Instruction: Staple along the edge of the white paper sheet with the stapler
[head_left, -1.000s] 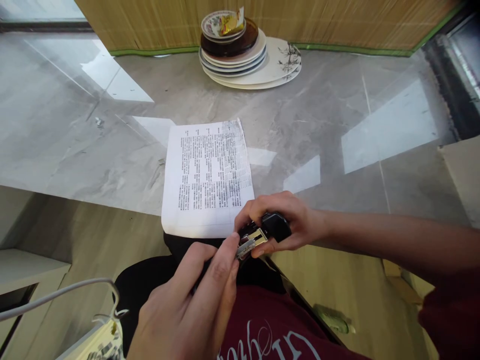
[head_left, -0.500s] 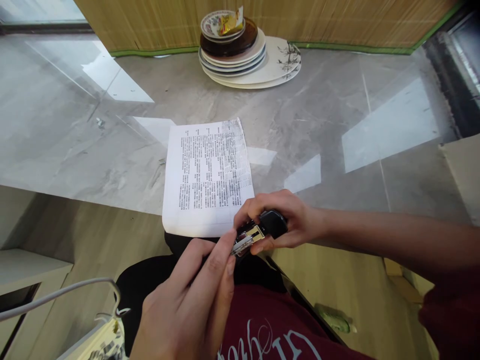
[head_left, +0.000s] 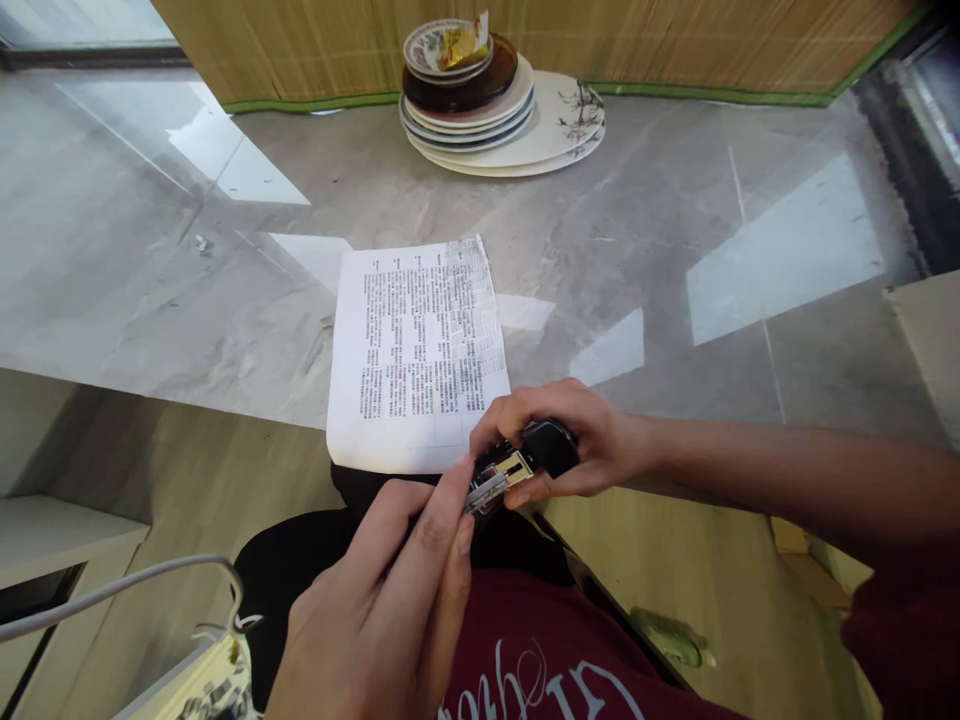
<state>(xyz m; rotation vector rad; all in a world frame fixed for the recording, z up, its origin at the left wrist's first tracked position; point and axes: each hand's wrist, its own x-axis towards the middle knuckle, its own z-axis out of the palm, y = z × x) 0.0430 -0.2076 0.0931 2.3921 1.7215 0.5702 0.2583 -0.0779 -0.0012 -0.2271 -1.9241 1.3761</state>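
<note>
Above my lap, my right hand is wrapped round a black stapler, whose brass-coloured and silver inner metal parts show. My left hand reaches in from the lower left with fingers and thumb pressed together at the stapler's open end. Between its fingertips is a narrow grey strip, which looks like a strip of staples lying along the stapler; its end is hidden by my fingers. Just beyond my hands, a printed sheaf of paper lies on the grey marble-look table, its near edge hanging over the table edge.
A stack of plates stands at the back of the table, with a gold wrapper on top. Behind it hangs a bamboo blind. At the lower left are a white cable and a pale cabinet.
Hardly anything differs. The whole view has shifted by a few pixels, and both hands keep the same hold at the stapler.
</note>
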